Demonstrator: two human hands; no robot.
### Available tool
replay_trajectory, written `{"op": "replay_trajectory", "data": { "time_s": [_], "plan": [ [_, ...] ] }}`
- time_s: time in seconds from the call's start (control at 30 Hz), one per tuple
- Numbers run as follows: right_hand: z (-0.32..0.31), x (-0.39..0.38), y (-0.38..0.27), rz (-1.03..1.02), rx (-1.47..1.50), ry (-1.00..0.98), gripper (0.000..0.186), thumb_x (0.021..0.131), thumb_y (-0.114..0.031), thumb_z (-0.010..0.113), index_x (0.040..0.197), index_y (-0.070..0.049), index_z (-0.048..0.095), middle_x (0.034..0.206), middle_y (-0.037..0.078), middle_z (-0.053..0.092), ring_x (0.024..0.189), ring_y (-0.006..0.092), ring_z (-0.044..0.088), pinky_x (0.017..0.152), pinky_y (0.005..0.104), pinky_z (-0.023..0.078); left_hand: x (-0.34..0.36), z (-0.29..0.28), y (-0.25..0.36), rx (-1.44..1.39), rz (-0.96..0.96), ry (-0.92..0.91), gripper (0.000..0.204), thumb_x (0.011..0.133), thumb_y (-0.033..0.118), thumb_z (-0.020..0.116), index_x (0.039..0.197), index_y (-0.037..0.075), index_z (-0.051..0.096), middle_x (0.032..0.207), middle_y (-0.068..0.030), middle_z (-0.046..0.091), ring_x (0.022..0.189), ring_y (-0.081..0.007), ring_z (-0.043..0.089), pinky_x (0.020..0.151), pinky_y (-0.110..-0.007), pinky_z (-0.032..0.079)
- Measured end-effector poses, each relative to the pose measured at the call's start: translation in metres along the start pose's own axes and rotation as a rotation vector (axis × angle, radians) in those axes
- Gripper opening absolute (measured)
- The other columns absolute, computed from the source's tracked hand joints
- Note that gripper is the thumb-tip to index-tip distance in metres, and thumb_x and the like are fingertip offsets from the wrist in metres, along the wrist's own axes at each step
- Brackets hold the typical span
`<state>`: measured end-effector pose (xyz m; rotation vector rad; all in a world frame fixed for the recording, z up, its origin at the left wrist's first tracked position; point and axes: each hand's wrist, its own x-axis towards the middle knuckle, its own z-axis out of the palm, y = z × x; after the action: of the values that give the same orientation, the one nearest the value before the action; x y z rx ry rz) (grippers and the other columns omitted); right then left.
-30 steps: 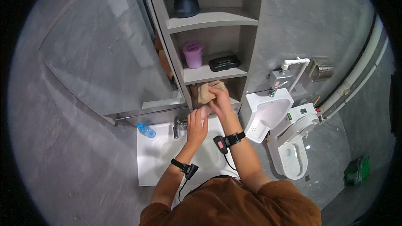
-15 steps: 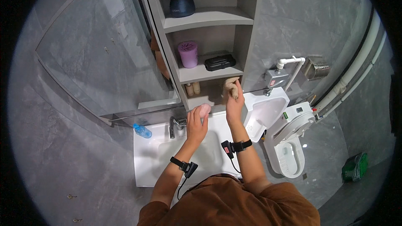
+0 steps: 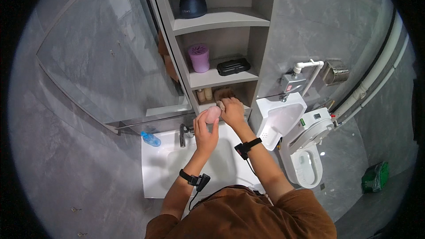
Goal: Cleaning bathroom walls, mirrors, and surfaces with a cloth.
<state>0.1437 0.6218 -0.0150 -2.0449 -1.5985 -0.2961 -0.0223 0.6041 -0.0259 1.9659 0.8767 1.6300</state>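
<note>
My left hand [image 3: 205, 133] is closed around a smooth pink rounded object [image 3: 213, 114], held above the back of the white sink [image 3: 152, 181]. Close beside it, my right hand [image 3: 233, 112] is closed on a crumpled beige cloth [image 3: 220, 105], most of which the fingers hide. The cloth is at the pink object's upper right edge; whether the two touch, I cannot tell. Both hands are in front of the lowest shelf, to the right of the chrome faucet [image 3: 182, 135].
A blue bottle [image 3: 151, 139] stands at the sink's left rear. The shelves hold a dark blue appliance [image 3: 192, 2], a purple cup [image 3: 199, 58], a black case [image 3: 233, 67] and small beige bottles [image 3: 204, 94]. A urinal [image 3: 283, 113] and toilet [image 3: 306, 168] stand to the right.
My right hand has moved down and left with the beige cloth, from in front of the shelf to beside the pink object. My left hand has barely shifted.
</note>
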Motion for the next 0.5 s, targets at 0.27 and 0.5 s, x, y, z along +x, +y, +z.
{"op": "replay_trajectory", "data": {
  "time_s": [0.27, 0.5],
  "plan": [
    [-0.030, -0.059, 0.016, -0.244, 0.148, 0.167, 0.040, 0.078, -0.002, 0.062, 0.118, 0.001, 0.062, 0.123, 0.020, 0.063, 0.122, 0.0392, 0.055, 0.109, 0.0495, 0.040, 0.030, 0.017, 0.004, 0.029, 0.052, -0.176, 0.041, 0.092, 0.014, 0.065, 0.129, 0.001, 0.051, 0.126, -0.0213, 0.056, 0.116, -0.0407, 0.052, 0.099, -0.048, 0.044],
    [-0.063, -0.142, 0.027, 0.343, 0.661, 0.037, 0.040, 0.088, -0.003, 0.060, 0.128, 0.000, 0.061, 0.124, 0.017, 0.066, 0.118, 0.0276, 0.061, 0.103, 0.0377, 0.046, 0.052, 0.076, -0.025, 0.033, 0.049, -0.436, 0.028, 0.092, 0.012, 0.062, 0.117, 0.000, 0.055, 0.118, -0.0246, 0.059, 0.111, -0.0440, 0.053, 0.096, -0.050, 0.044]
  ]
}}
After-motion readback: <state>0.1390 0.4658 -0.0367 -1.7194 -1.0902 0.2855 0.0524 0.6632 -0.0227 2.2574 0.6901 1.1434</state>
